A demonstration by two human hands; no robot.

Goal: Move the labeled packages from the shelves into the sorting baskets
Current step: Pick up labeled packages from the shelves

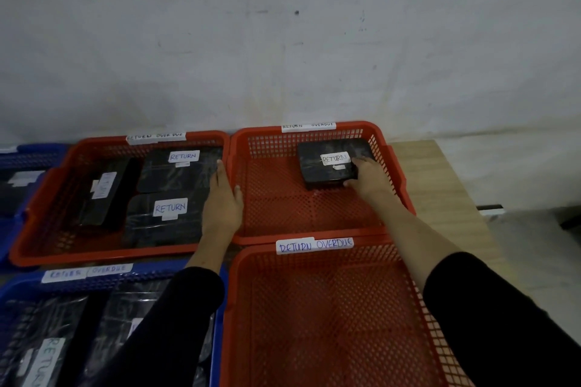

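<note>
Two hands reach forward: the right hand (366, 177) grasps a black plastic-wrapped package labelled RETURN (330, 165) inside the far red mesh basket (314, 214); the left hand (221, 201), fingers straight, rests on its rim.

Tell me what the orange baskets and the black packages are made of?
The orange basket looks like hard moulded plastic: its walls and floor are a grid of small holes. The black package under the right hand seems wrapped in shiny plastic film, since it shows wrinkles and glints. Its white label looks like paper, handwritten "RETURN".
</note>
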